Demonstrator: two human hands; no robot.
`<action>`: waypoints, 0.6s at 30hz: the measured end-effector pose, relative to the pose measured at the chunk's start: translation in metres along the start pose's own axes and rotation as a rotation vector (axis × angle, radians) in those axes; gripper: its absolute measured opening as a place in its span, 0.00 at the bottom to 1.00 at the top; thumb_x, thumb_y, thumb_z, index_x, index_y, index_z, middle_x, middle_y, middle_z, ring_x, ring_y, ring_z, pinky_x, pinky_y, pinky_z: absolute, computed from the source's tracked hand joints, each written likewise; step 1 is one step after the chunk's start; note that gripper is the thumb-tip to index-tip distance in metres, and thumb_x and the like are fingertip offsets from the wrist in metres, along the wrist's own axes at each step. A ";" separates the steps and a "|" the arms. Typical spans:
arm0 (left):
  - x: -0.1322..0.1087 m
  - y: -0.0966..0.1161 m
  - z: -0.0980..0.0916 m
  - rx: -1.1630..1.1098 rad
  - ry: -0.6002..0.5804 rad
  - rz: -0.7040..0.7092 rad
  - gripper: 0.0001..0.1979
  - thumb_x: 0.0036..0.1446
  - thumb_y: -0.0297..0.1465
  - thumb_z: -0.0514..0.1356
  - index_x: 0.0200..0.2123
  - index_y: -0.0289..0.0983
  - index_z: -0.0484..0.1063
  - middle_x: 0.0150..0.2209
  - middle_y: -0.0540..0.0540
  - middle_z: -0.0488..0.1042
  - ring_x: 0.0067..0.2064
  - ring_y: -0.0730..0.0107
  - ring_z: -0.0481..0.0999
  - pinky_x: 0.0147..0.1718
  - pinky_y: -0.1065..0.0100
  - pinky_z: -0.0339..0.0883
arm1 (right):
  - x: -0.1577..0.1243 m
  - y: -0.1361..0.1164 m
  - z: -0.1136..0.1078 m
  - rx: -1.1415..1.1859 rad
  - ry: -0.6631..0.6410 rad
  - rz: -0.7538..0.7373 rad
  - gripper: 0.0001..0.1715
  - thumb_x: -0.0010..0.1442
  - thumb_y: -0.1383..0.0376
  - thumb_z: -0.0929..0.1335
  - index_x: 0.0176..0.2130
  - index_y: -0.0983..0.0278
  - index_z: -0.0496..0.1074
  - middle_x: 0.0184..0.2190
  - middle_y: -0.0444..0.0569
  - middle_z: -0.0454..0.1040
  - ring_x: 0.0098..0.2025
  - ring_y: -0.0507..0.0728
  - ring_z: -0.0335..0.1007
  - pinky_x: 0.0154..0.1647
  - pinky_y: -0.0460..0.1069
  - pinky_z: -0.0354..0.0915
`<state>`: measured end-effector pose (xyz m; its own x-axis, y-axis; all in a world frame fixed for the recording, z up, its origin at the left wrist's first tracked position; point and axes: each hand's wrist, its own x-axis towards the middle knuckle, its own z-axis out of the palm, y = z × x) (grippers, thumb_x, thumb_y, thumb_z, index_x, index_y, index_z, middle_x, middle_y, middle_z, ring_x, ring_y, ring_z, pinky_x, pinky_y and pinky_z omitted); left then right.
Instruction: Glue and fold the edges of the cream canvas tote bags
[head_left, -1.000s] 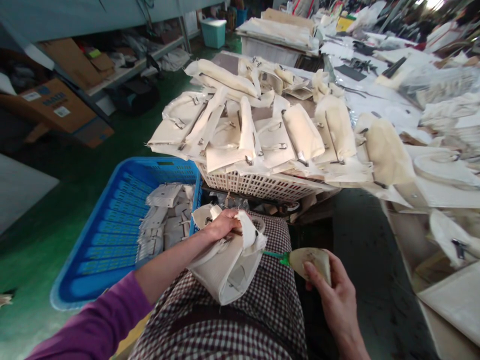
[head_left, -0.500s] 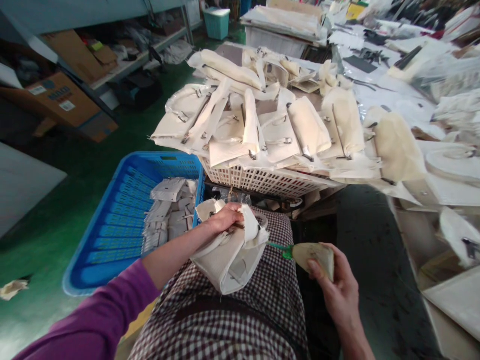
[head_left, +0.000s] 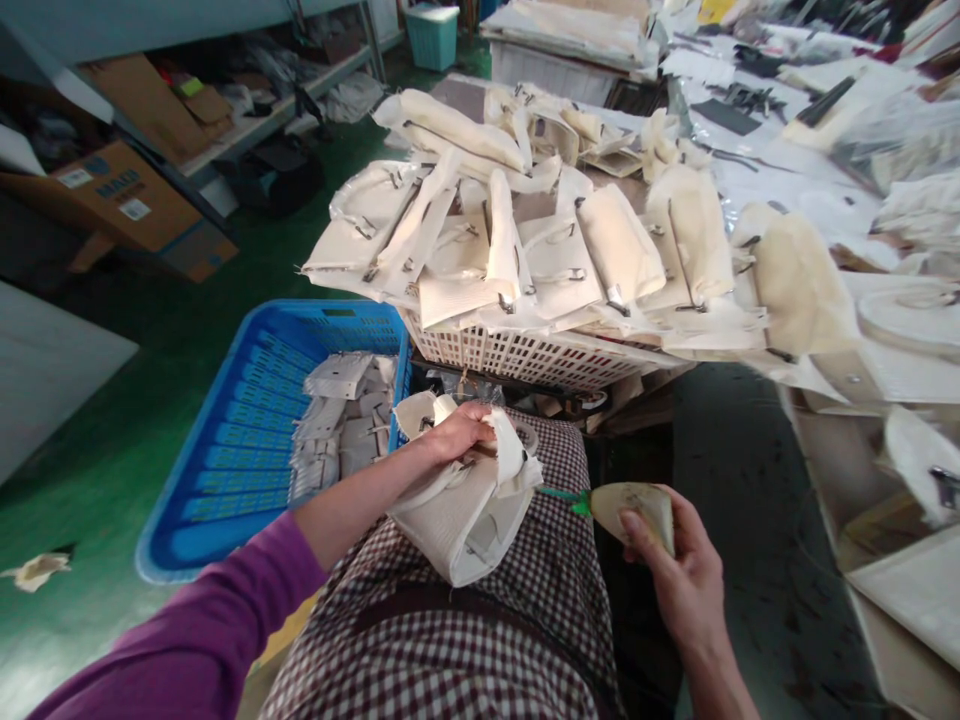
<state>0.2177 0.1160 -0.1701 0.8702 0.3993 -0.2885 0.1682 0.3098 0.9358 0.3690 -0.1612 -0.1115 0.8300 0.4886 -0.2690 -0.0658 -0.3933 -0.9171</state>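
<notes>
My left hand [head_left: 459, 434] is closed on the upper part of a cream fabric bag [head_left: 444, 515] that lies tilted on my lap. The bag's near end gapes, and its cut edges look frayed. In my right hand [head_left: 679, 565] is a soft, pale squeeze bottle [head_left: 622, 505] with a green cap and a thin green nozzle. The nozzle points left at the raised flap of the bag; whether its tip touches the fabric, I cannot tell. A checked apron [head_left: 517, 650] covers my lap beneath the bag.
To the left stands a blue plastic basket [head_left: 202, 490] with grey-white pieces [head_left: 337, 420] inside. Several cream bags [head_left: 622, 245] are spread ahead of me above a white crate [head_left: 517, 355]. A dark work surface [head_left: 739, 500] lies to my right. Cardboard boxes [head_left: 124, 205] stand at far left.
The squeeze bottle and my right hand have shifted very slightly right. My left hand keeps its hold on the bag, and the view has moved a little.
</notes>
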 end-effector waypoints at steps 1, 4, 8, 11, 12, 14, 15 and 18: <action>0.000 0.000 0.001 -0.002 -0.004 0.001 0.09 0.40 0.35 0.67 0.24 0.34 0.78 0.30 0.46 0.79 0.33 0.66 0.74 0.38 0.68 0.67 | 0.000 0.000 0.000 -0.011 0.008 -0.011 0.37 0.46 0.48 0.78 0.50 0.61 0.70 0.39 0.49 0.75 0.33 0.57 0.70 0.24 0.48 0.72; 0.000 -0.001 0.004 -0.001 -0.007 -0.005 0.09 0.40 0.34 0.66 0.24 0.34 0.77 0.30 0.46 0.78 0.33 0.66 0.74 0.37 0.68 0.66 | -0.004 0.001 -0.002 -0.018 -0.075 0.000 0.35 0.47 0.49 0.78 0.50 0.60 0.70 0.39 0.49 0.75 0.33 0.58 0.70 0.25 0.48 0.72; 0.000 -0.001 0.005 0.005 -0.006 -0.014 0.08 0.39 0.32 0.64 0.25 0.34 0.78 0.29 0.46 0.78 0.33 0.66 0.74 0.36 0.68 0.66 | -0.016 0.004 -0.008 -0.007 -0.203 0.063 0.34 0.49 0.49 0.77 0.50 0.61 0.70 0.40 0.50 0.76 0.36 0.60 0.71 0.24 0.48 0.71; 0.001 -0.002 0.005 0.012 0.008 -0.009 0.08 0.39 0.32 0.64 0.24 0.33 0.77 0.29 0.46 0.78 0.32 0.67 0.73 0.35 0.68 0.66 | -0.021 0.007 -0.011 0.001 -0.198 0.076 0.35 0.49 0.49 0.77 0.51 0.61 0.70 0.40 0.50 0.76 0.34 0.59 0.70 0.24 0.48 0.71; 0.001 -0.002 0.005 0.014 0.012 -0.007 0.07 0.39 0.32 0.64 0.24 0.33 0.77 0.28 0.46 0.78 0.32 0.67 0.73 0.35 0.69 0.65 | -0.022 0.007 -0.011 0.002 -0.182 0.077 0.35 0.49 0.49 0.77 0.51 0.61 0.70 0.40 0.49 0.76 0.33 0.58 0.70 0.24 0.48 0.71; 0.001 -0.002 0.006 0.016 0.015 -0.001 0.06 0.39 0.31 0.65 0.23 0.34 0.77 0.28 0.47 0.78 0.33 0.67 0.74 0.36 0.69 0.66 | -0.025 0.009 -0.011 -0.002 -0.172 0.083 0.35 0.49 0.48 0.77 0.51 0.60 0.70 0.40 0.49 0.76 0.34 0.58 0.70 0.25 0.48 0.71; 0.001 -0.002 0.007 0.016 0.014 0.001 0.06 0.39 0.31 0.65 0.23 0.34 0.77 0.28 0.47 0.78 0.34 0.66 0.74 0.37 0.69 0.66 | -0.026 0.009 -0.010 -0.008 -0.186 0.088 0.35 0.49 0.48 0.77 0.51 0.60 0.70 0.40 0.49 0.76 0.34 0.59 0.70 0.25 0.48 0.71; 0.001 -0.002 0.008 0.016 0.015 0.007 0.05 0.40 0.30 0.65 0.24 0.34 0.78 0.29 0.47 0.78 0.35 0.65 0.75 0.38 0.69 0.67 | -0.031 0.009 -0.009 -0.012 -0.213 0.103 0.36 0.48 0.48 0.77 0.51 0.60 0.70 0.40 0.50 0.76 0.36 0.60 0.71 0.24 0.49 0.71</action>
<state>0.2222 0.1088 -0.1707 0.8644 0.4142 -0.2851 0.1699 0.2930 0.9409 0.3470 -0.1868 -0.1086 0.6835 0.5984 -0.4181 -0.1367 -0.4578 -0.8785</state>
